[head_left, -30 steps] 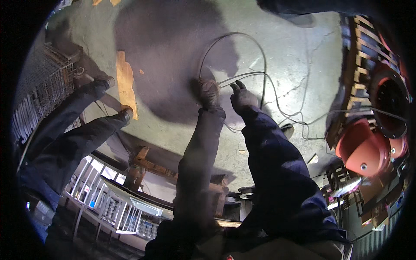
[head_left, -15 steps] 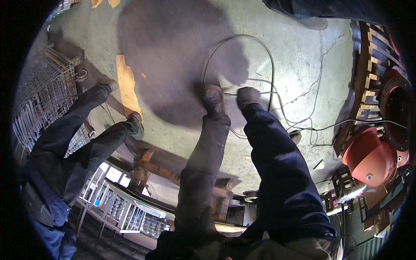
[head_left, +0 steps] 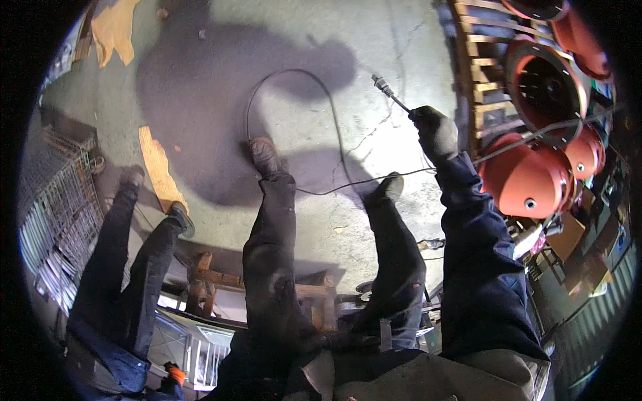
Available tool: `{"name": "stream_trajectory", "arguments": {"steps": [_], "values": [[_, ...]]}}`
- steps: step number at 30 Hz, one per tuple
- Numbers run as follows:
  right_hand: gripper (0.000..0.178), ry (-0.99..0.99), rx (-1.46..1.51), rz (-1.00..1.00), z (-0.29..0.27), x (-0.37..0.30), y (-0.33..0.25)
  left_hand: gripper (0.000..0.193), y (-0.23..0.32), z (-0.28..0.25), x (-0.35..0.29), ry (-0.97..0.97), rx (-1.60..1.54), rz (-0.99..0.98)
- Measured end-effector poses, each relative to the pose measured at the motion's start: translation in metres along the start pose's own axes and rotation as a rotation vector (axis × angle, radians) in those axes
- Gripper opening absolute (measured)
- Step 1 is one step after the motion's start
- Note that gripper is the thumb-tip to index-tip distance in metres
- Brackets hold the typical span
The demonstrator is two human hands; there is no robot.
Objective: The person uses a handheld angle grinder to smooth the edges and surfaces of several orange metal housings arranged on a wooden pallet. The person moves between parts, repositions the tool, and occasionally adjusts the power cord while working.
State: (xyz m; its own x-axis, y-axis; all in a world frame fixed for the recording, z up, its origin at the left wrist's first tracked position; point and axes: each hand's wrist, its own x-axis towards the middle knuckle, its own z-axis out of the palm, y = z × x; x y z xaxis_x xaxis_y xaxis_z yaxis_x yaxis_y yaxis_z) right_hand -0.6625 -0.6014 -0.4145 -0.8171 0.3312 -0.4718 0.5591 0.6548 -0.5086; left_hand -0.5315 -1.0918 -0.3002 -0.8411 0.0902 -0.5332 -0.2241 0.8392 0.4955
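Note:
My right hand [head_left: 436,134], in a dark glove, is stretched forward and to the right above the concrete floor. Its fingers are closed around a black power cord just behind the plug [head_left: 382,85], whose prongs point away to the upper left. Part of the dark cord [head_left: 332,107] makes a wide loop on the floor, reaching my boot [head_left: 265,157]. Another stretch of cable [head_left: 535,134] passes close to my right sleeve and over the red castings. My left hand is out of view.
Red round castings [head_left: 525,177] stand by a wooden pallet [head_left: 491,87] on the right. A co-worker's legs [head_left: 150,267] are on the left, beside a wire-mesh basket [head_left: 60,200] and a splintered board [head_left: 158,170]. A timber frame [head_left: 227,279] lies near my legs.
My right hand has risen from low near my boots and moved right, bringing the plug into sight. The view has shifted right, and an orange-gloved co-worker's hand now shows at lower left.

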Motion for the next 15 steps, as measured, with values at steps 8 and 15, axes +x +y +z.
{"name": "stream_trajectory", "arguments": {"steps": [8, 15], "values": [[0.017, 0.057, 0.544, -0.098, -0.131, -0.144, -0.021, 0.034, 0.054, -0.026, -0.040, -0.220, -0.231, 0.005], [0.028, -0.605, -0.260, 0.181, -0.142, -0.332, -0.053, 0.038, 0.096, -0.042, -0.049, -0.370, -0.421, -0.132]]}}
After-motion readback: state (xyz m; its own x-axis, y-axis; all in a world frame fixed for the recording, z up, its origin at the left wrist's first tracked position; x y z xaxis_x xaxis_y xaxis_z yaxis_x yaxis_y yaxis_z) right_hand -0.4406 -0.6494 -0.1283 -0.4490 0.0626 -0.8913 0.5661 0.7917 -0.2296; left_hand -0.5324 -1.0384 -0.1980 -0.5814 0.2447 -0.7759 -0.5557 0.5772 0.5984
